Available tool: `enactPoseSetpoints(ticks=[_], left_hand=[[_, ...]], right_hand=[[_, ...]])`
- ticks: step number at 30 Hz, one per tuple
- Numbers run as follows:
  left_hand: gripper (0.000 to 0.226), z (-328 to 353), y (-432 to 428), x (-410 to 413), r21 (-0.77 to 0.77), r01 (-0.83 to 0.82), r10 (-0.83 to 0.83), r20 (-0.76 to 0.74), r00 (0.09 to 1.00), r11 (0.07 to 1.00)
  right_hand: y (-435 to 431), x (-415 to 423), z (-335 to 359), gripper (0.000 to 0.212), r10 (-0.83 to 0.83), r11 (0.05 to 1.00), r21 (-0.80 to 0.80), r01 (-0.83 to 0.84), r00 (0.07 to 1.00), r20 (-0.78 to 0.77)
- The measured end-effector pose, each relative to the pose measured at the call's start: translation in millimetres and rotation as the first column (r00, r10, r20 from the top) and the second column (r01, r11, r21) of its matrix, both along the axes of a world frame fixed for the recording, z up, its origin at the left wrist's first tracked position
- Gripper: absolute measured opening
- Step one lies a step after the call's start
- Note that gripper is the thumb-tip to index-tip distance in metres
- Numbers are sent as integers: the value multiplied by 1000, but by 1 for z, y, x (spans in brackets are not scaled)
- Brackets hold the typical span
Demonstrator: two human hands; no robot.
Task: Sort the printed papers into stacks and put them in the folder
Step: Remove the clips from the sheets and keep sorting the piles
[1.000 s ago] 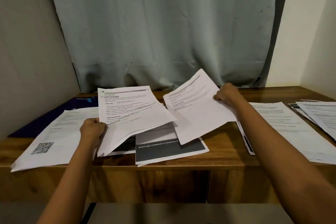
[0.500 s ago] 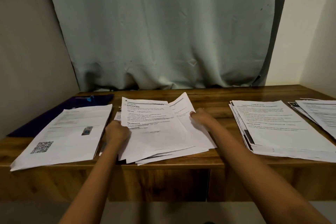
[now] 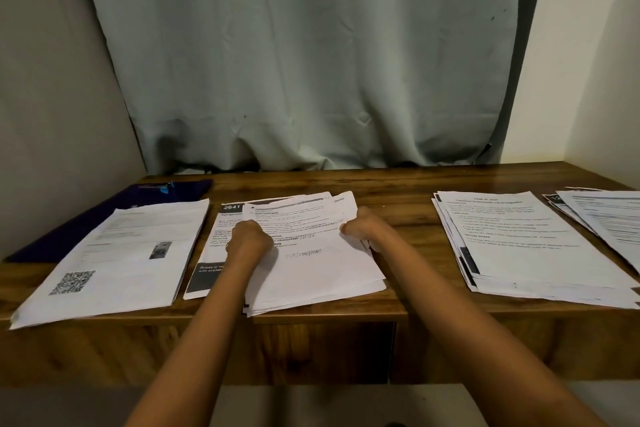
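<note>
Two hands, left (image 3: 250,236) and right (image 3: 360,227), grip thin, fanned paper sheets (image 3: 311,274).

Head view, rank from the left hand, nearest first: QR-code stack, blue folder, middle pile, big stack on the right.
1. Middle pile: centre, the left hand holds it.
2. QR-code stack: just to the left.
3. Blue folder: back left, behind that stack.
4. Right stack: far right, past the other hand.
</note>
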State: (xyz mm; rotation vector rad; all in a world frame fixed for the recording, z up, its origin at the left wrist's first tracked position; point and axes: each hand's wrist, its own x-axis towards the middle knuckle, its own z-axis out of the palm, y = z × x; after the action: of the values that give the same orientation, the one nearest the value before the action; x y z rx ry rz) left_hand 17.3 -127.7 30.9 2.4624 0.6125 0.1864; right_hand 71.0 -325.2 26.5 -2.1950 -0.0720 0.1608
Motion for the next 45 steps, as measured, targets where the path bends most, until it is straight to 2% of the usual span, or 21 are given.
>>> enactPoseSetpoints(ticks=[7,11,14,17,21,26,29,34,38,41,45], left_hand=[[32,2,4,5,-34,5,-5,7,1000,999],[39,3,4,9,-140,18,-13,39,999,990],[38,3,1,11,-305,49,-8,132,991,951],[31,17,-9,14,-432,215,-56,352,934,876],[36,54,-27,27,-388,415,-145,563,814,823],[30,80,-56,38,-256,536,-239,686,687,805],[34,71,-67,38,-309,585,-232,705,670,750],[39,50,-72,41,-401,601,-149,735,662,691],[32,57,-77,42,-391,610,-119,769,628,690],[28,70,-84,39,-364,633,-117,801,587,683],[34,72,-86,37,-350,648,-130,810,573,676]], right_hand=[[-9,-1,4,37,-7,1000,15,9,994,-109],[-13,-5,5,36,-29,997,63,39,989,-148],[-22,-6,6,24,-72,984,154,93,988,-137],[-36,-1,17,32,-123,923,360,133,991,-52],[-58,9,47,38,-180,810,575,120,982,48],[-78,11,78,40,-232,783,619,67,954,190],[-86,6,72,42,-258,772,633,57,938,232],[-101,4,48,41,-199,754,656,41,965,169],[-99,7,54,37,-192,738,674,7,961,200],[-94,11,64,32,-271,763,645,49,930,250],[-94,14,65,35,-334,785,612,96,898,287]])
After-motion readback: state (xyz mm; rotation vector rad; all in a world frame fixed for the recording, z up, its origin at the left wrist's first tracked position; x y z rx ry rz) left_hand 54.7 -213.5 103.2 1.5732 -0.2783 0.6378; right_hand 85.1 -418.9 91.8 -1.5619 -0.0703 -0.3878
